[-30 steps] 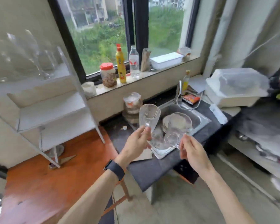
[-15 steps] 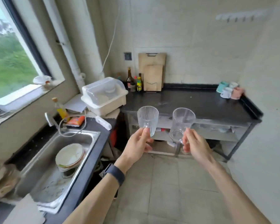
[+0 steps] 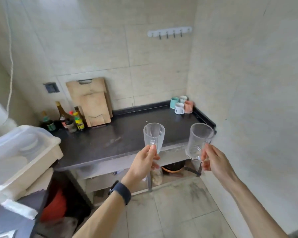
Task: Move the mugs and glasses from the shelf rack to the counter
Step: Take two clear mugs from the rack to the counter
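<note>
My left hand [image 3: 144, 162] grips the handle of a ribbed clear glass mug [image 3: 153, 134], held upright in front of the black counter [image 3: 127, 134]. My right hand [image 3: 213, 160] holds a smooth clear glass mug [image 3: 199, 140] by its handle, tilted a little, over the counter's right front corner. Several coloured mugs [image 3: 181, 104] stand in the counter's far right corner. The shelf rack is out of view.
Wooden cutting boards [image 3: 93, 102] lean on the back wall, with several bottles [image 3: 70, 117] to their left. A white lidded dish box [image 3: 19, 155] sits at the left. A hook rail [image 3: 169, 32] hangs above. A tiled wall closes the right side.
The view has swung right from the window and sink to the black counter. Both hands kept hold of the glass mugs and carried them closer to the counter.
</note>
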`<action>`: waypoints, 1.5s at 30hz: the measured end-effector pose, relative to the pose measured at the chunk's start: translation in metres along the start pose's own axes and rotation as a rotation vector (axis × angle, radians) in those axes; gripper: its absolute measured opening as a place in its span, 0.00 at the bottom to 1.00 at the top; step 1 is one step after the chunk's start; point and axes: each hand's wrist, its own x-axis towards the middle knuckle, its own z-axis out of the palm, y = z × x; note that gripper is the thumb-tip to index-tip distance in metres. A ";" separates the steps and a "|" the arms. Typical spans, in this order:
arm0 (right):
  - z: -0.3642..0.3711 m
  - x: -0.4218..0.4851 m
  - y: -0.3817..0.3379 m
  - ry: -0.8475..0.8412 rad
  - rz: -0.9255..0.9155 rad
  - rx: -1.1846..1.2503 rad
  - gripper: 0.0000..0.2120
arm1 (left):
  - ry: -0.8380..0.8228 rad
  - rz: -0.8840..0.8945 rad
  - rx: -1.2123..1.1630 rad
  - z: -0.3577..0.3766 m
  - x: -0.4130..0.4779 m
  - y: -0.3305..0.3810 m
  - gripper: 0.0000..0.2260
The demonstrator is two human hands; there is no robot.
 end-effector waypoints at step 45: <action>-0.041 0.645 0.221 -0.029 0.659 -0.165 0.19 | -0.112 -0.625 -0.117 0.271 0.632 -0.127 0.21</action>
